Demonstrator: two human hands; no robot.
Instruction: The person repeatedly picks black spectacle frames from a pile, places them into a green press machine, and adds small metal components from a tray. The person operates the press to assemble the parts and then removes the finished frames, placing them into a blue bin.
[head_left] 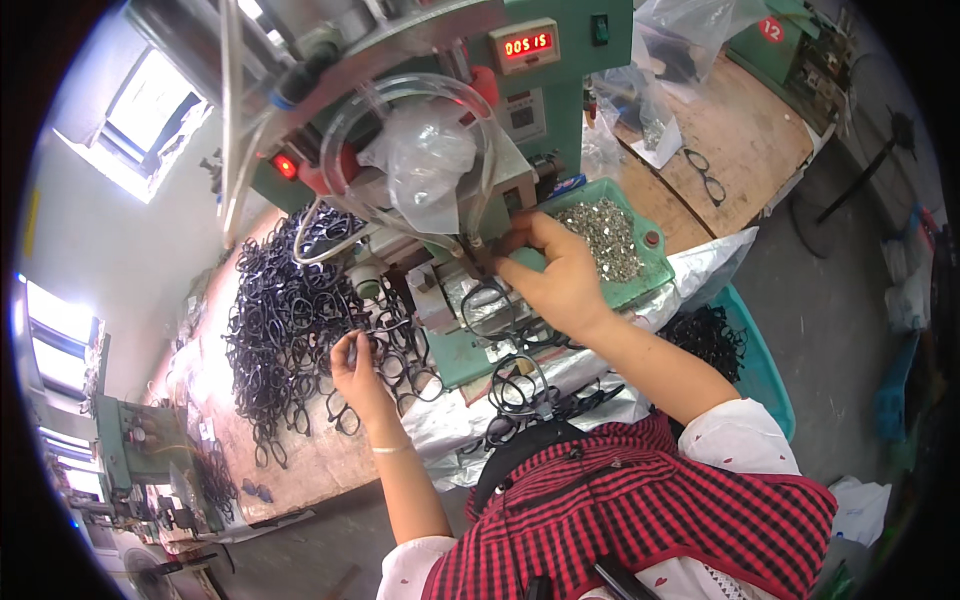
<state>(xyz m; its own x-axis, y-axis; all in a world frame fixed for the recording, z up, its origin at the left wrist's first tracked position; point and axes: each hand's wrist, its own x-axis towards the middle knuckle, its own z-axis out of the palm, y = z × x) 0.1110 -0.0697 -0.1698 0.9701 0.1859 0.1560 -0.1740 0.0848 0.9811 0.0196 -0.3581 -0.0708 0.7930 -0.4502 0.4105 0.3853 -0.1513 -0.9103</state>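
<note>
My right hand is closed at the head of a green bench machine. Its thumb and fingers pinch the upper end of a dark eyeglass frame, whose round rim hangs over the metal fixture; the fingertips are partly hidden by the machine head. My left hand is closed in a pinch beside a large heap of black eyeglass frames. Whatever lies between its fingertips is too small and dark to make out. More frames lie on silver foil at the near edge.
A green tray of small metal parts stands right of the machine. A turquoise bin holding dark pieces sits lower right. Clear tubes and a plastic bag hang from the machine. One pair of frames rests on the wooden table behind.
</note>
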